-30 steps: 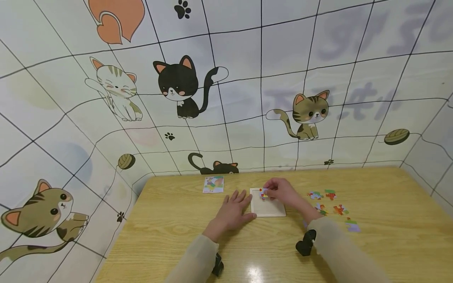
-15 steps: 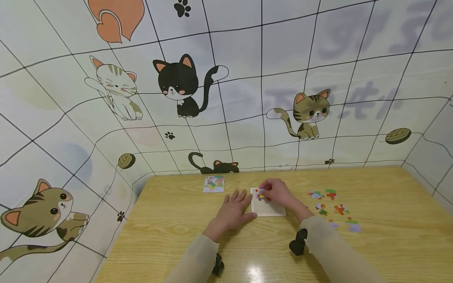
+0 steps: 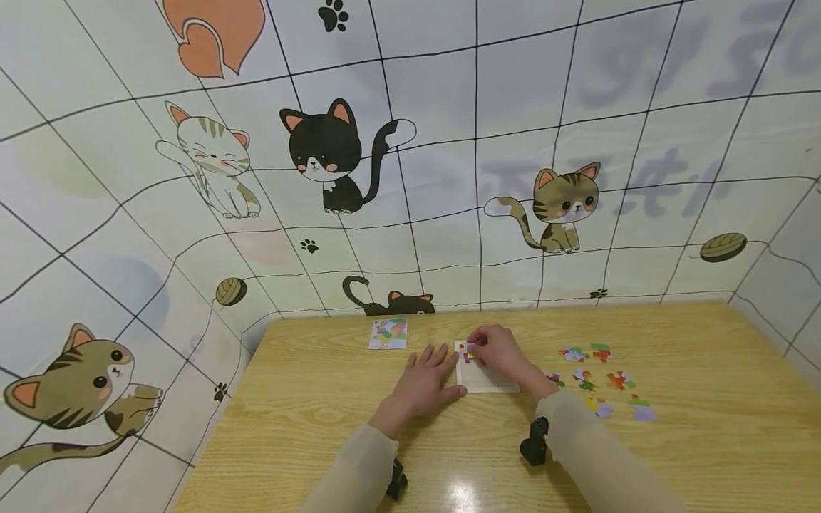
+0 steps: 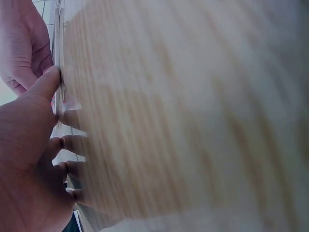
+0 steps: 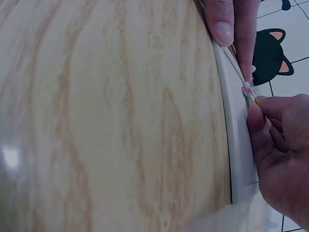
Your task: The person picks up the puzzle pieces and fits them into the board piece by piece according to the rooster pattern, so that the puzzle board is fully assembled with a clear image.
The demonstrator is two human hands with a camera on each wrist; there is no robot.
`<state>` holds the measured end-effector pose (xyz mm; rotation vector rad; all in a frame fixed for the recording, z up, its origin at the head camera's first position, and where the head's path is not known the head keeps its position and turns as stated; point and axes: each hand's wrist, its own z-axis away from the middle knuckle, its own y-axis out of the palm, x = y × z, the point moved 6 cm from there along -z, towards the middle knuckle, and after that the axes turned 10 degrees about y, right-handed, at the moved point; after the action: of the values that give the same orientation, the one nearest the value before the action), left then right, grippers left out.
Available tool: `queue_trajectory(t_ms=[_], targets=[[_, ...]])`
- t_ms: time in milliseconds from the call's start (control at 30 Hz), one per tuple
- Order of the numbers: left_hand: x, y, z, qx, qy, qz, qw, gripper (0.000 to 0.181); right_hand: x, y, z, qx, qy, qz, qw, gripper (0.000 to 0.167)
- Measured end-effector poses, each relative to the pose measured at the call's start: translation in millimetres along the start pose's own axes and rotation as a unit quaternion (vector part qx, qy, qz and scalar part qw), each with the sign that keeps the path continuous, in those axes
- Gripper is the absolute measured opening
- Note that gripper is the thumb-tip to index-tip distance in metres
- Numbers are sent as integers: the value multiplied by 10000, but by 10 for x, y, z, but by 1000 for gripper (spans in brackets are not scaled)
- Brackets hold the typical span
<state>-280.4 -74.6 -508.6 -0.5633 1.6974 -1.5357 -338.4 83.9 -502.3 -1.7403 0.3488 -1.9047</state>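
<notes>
Puzzle piece (image 3: 467, 352), multicoloured, one: pinched between the thumb and fingers of the right hand (image 3: 503, 352), held at the far left corner of the puzzle tray (image 3: 481, 382). Whether it was seated flat could not be told. The tray, pale, shallow and rimmed, was laid on the table (image 3: 288, 399). Left hand (image 3: 420, 385): laid flat at the tray's left side, fingers spread apart, the tray's near left corner touched by the thumb. Loose pieces (image 3: 584, 380), multicoloured: laid out on the table to the right of the tray in uneven rows; red, green, lilac and blue parts were shown. Picture card (image 3: 388, 333), small, white-edged: placed flat on the table beyond the left hand, well apart from the loose pieces. Sleeves (image 3: 355, 467), beige, two: a black device (image 3: 534, 442) was worn at each cuff. Table: wood-grained, light yellow-brown, backed by a wall covering (image 3: 442, 192). The covering, pale, was ruled with dark lines and printed with cartoon cats, paw prints and yarn balls
</notes>
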Motion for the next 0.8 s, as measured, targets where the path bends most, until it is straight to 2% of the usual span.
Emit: queue_trajectory(t_ms=[167, 467, 800], targets=[[-1, 0, -4, -33, 22, 7, 10000, 72, 13, 2, 2, -276, -177, 371, 9988, 11], [-3, -5, 2, 13, -26, 6, 10000, 72, -10, 9, -9, -499, -434, 587, 9961, 8], [-14, -11, 2, 72, -45, 5, 10000, 72, -59, 7, 8, -255, -573, 605, 9962, 23]])
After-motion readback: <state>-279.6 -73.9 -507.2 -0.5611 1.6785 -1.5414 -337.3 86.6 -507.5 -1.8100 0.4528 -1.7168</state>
